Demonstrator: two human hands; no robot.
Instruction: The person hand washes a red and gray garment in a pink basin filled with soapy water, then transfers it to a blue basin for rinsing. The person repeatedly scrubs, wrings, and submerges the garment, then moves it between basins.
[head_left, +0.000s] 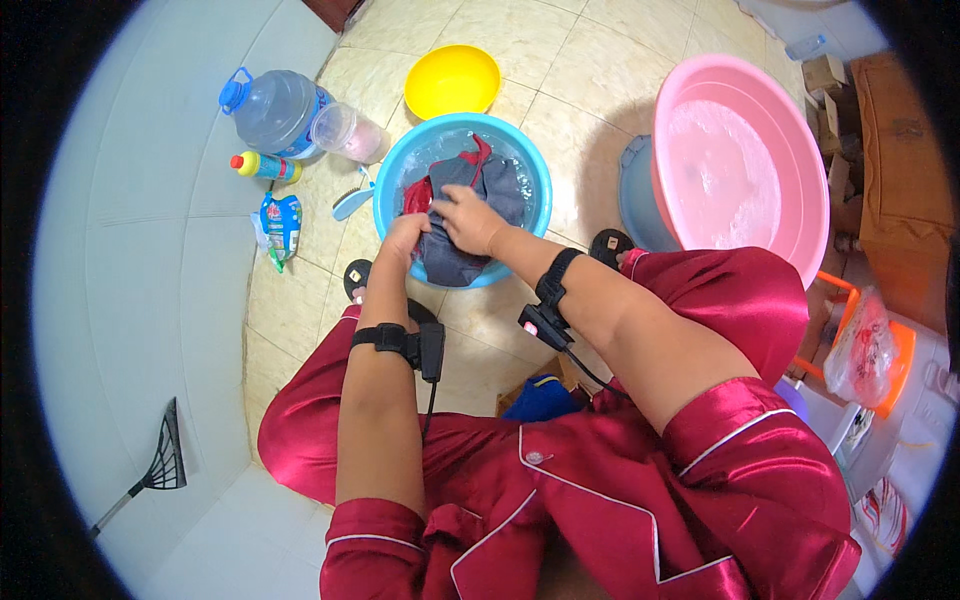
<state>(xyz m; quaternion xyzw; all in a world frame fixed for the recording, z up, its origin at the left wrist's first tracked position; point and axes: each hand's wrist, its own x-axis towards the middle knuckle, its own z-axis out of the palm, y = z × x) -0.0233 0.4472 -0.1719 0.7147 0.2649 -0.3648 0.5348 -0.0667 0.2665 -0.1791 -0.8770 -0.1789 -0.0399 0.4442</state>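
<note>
A blue plastic basin (538, 161) of water stands on the tiled floor before me. In it lies a bunched dark grey garment (459, 264) with red parts (418, 196), partly under water. My left hand (406, 234) is at the garment's left side, its fingers closed on a pinch of the cloth. Beside it, my right hand (470, 219) rests over the middle of the cloth with its fingers partly bent. Whether the right fingers grip the fabric cannot be made out. Both forearms wear black straps with small devices.
A yellow bowl (452, 81) stands behind the basin. On the right, a large pink tub (814, 172) with sudsy water sits over a blue bucket (636, 196). Leftward are a water jug (274, 112), plastic tub (349, 133), yellow bottle (270, 167), brush (354, 201) and detergent bag (281, 229).
</note>
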